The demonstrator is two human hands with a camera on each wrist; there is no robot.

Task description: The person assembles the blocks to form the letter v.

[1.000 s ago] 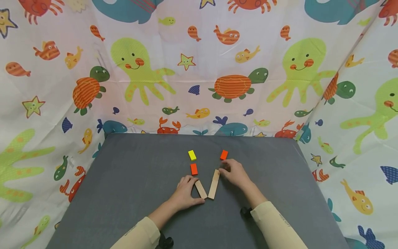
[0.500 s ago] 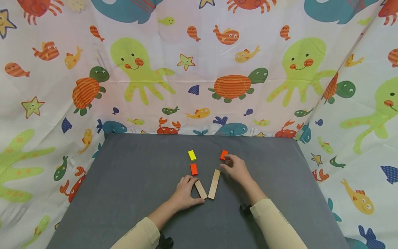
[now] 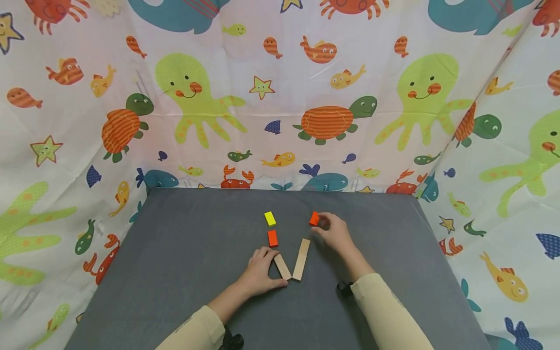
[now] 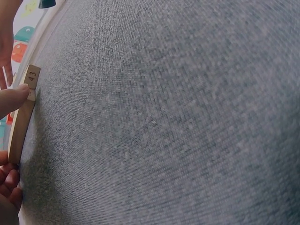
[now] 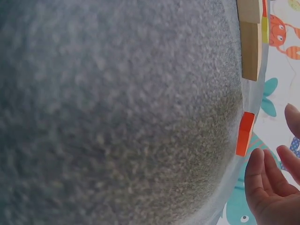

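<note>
My left hand (image 3: 261,273) pinches a plain wooden block (image 3: 282,267) at its two ends, thumb at the near end, fingers at the far end. Close beside it lies a longer wooden length (image 3: 301,259), slanted the other way, forming a V; it looks like two pieces end to end. In the left wrist view, a wooden end face (image 4: 32,76) bears the number 43. My right hand (image 3: 336,236) reaches an orange block (image 3: 314,218) on the table, its fingertips at the block's right side and thumb apart; in the right wrist view a small gap shows between fingers and block.
An orange block (image 3: 273,238) and a yellow block (image 3: 270,219) lie in a line beyond my left hand. The grey cloth-covered table (image 3: 197,233) meets a curtain (image 3: 271,97) printed with sea animals at its back and sides.
My right hand has left the far end of the longer wooden length and moved forward to the right orange block. My left hand stays on its wooden block.
</note>
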